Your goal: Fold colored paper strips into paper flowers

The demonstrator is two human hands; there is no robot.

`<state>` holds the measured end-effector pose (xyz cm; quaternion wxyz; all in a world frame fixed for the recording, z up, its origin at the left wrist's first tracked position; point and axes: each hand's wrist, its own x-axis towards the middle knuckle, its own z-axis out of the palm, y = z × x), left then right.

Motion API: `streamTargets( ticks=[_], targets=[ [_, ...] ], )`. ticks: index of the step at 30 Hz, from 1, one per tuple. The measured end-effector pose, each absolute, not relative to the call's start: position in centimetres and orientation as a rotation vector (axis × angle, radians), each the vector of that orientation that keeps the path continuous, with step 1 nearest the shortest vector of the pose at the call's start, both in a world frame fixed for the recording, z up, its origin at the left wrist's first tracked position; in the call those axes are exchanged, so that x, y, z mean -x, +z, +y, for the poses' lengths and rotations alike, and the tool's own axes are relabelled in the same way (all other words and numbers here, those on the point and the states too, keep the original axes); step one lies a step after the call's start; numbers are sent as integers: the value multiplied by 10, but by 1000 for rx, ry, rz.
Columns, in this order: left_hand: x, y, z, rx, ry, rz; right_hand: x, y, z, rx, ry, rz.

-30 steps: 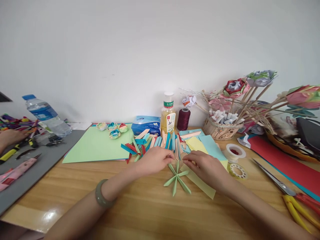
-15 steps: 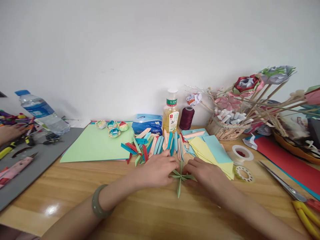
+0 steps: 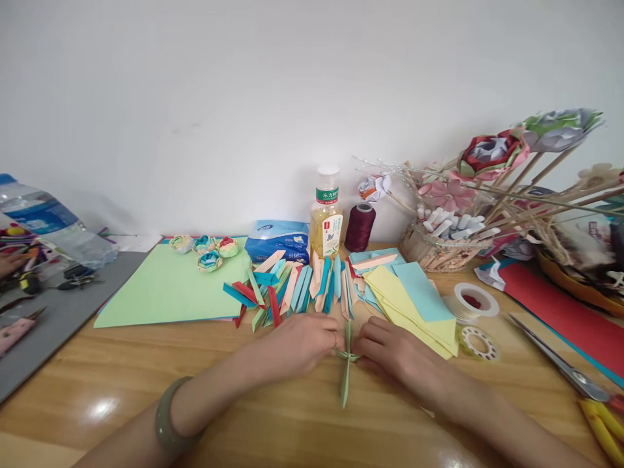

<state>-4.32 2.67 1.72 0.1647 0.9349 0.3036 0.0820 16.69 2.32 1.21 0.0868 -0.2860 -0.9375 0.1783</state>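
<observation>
A star of folded green paper strips (image 3: 346, 380) lies on the wooden table between my hands, with one arm pointing toward me and one away. From the left, my left hand (image 3: 309, 343) pinches its side arms, the fingers curled and partly covering them. On the opposite side my right hand (image 3: 390, 348) closes on the other arms, which its fingers mostly hide. Just beyond sits a pile of folded paper strips (image 3: 302, 286) in blue, red, peach and green. Yellow paper slips (image 3: 404, 309) lie past my right hand.
Green paper sheets (image 3: 166, 292) carry several small paper flowers (image 3: 209, 261). Behind the pile stand a tissue pack (image 3: 277, 240), a drink bottle (image 3: 326, 221) and a thread spool (image 3: 360, 227). Rightward are a basket (image 3: 441, 250), tape rolls (image 3: 470, 303) and scissors (image 3: 560, 361). A co-worker's hand (image 3: 10, 262) shows far left.
Both hands have come down onto the green star from above it and closed on its side arms. The star looks narrower now. The camera view has shifted slightly.
</observation>
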Motion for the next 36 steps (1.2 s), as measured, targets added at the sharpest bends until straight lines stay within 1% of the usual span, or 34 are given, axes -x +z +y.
streamTargets(
  ticks=[7,12,14,17,19,23,25,30,34,36],
  targets=[
    [43,10,30,-2743,248,795,-167,10,22,788,480,-2766],
    [43,12,31,-2599,345,907,-171,13,25,769,626,-2662],
    [43,15,31,-2557,378,939,-173,14,26,894,637,-2551],
    [41,19,30,-2513,507,985,-174,15,27,1250,607,-2285],
    [39,20,27,-2503,593,1002,-173,15,27,1355,701,-2150],
    [34,24,23,-2408,640,985,-169,17,26,1333,1058,-1974],
    [31,27,22,-2273,654,1018,-168,18,26,1323,1115,-1932],
    [22,27,21,-1791,754,1207,-165,22,23,1305,1145,-1886],
    [16,25,17,-1699,738,1254,-160,26,18,1273,1133,-1874],
    [14,25,14,-1665,767,1276,-160,27,14,1267,1051,-1891]
  ],
)
